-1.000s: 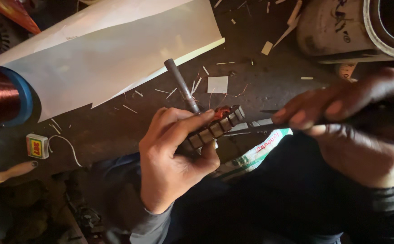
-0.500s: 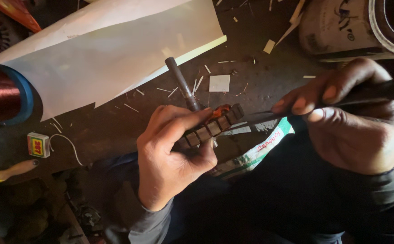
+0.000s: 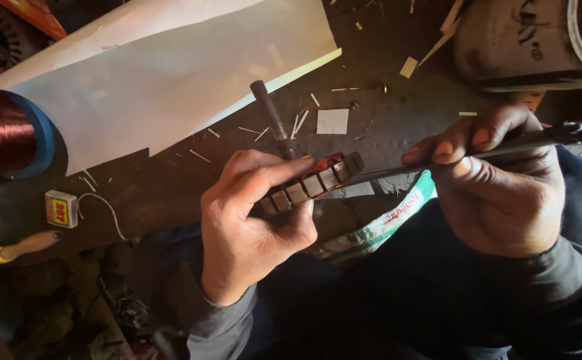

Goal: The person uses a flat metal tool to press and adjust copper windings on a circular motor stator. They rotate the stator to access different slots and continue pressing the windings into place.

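Observation:
My left hand (image 3: 251,227) grips a small motor armature (image 3: 312,184), a slotted metal core with copper windings and a dark steel shaft (image 3: 271,120) that points up and away. My right hand (image 3: 504,187) pinches a long thin dark blade (image 3: 424,165) between thumb and fingers. The blade's tip reaches the right end of the armature core. Both hands are over my lap, at the near edge of a dark, dirty workbench (image 3: 397,113).
A big white insulating sheet (image 3: 171,73) lies at the back left. A spool of copper wire (image 3: 1,133) on a blue reel sits at far left. A small box (image 3: 61,208), a yellow-handled tool (image 3: 4,250), paper scraps (image 3: 333,121) and a round motor housing (image 3: 531,40) lie around.
My right hand has moved left, nearer the armature, bringing the blade's tip to the core's right end. The left hand holds the armature in the same place.

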